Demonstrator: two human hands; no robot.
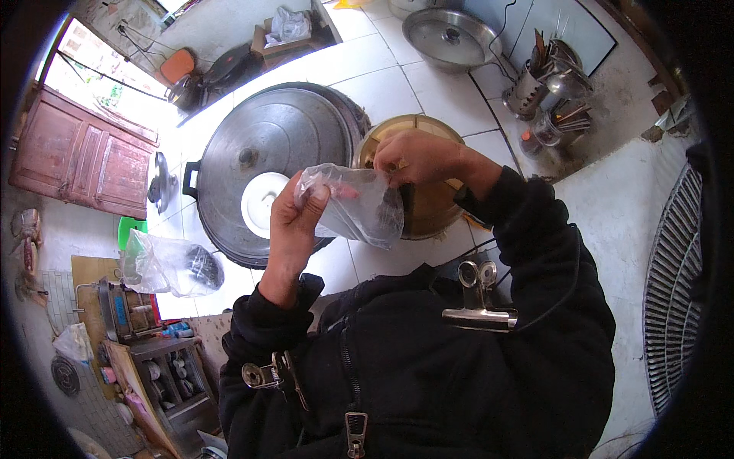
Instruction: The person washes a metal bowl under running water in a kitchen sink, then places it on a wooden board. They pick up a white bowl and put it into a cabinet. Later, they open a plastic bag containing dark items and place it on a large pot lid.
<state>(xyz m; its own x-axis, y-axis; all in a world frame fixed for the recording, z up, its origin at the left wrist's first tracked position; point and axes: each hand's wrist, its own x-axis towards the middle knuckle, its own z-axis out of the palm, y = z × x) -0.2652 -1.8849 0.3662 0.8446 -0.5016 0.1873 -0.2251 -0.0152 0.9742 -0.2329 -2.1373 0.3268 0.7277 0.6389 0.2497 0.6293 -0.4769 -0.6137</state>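
My left hand [298,215] grips one side of a clear plastic bag [364,215] between thumb and fingers. Something reddish shows through the bag near my left thumb. Pinched at the bag's opposite upper side is my right hand [416,158], its fingers curled on the plastic. Both hands are raised over the counter. Under the left one lies a white round lid [264,203] on a large dark metal pan lid [292,135]. Partly hidden below the right hand and the bag is a round, brownish divided container [441,212]; its contents are mostly hidden.
On the white tiled counter [367,54], a metal basin with a glass lid [453,40] stands at the back, near utensil holders [524,92]. Another plastic bag with dark contents [172,264] lies at the left edge, by a green container [129,229]. A fan [674,287] stands far right.
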